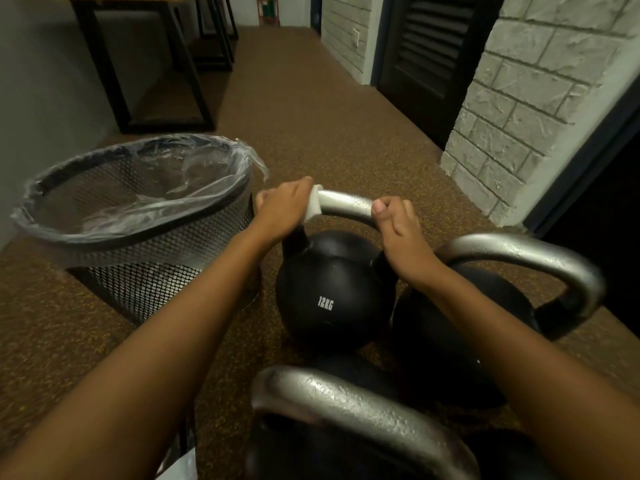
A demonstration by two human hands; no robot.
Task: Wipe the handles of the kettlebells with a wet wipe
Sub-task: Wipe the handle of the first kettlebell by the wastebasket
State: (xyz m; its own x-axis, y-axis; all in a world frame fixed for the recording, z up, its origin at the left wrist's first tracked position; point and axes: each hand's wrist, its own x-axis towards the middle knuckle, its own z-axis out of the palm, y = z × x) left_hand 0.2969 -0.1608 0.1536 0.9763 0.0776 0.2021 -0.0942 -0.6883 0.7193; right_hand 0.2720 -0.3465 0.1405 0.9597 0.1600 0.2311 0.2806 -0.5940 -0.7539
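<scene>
Three black kettlebells with silvery handles stand close together on the speckled brown floor (311,109). The farthest one, the 12KG kettlebell (332,292), stands upright, and both of the person's bare hands are on its handle (346,204). The left grip (282,211) is curled tight round a white wet wipe (313,204), which is folded over the left end of the handle where it bends down toward the ball. The right grip (398,230) holds the handle's right bend, thumb laid on top of the bar and fingers wrapped round it. Between the two hands a bare stretch of the bar shows. A second kettlebell (450,323) sits just beside the first on the right, its handle tilted toward the right. A third kettlebell (346,400) is nearest the camera, with only its handle and the top of its ball in view. Left of the kettlebells stands a black mesh waste basket (156,271) lined with a clear plastic bag (138,188). Farther off are a black-framed desk (138,64), a pale brick wall (519,98) and a dark louvred door (433,46).
</scene>
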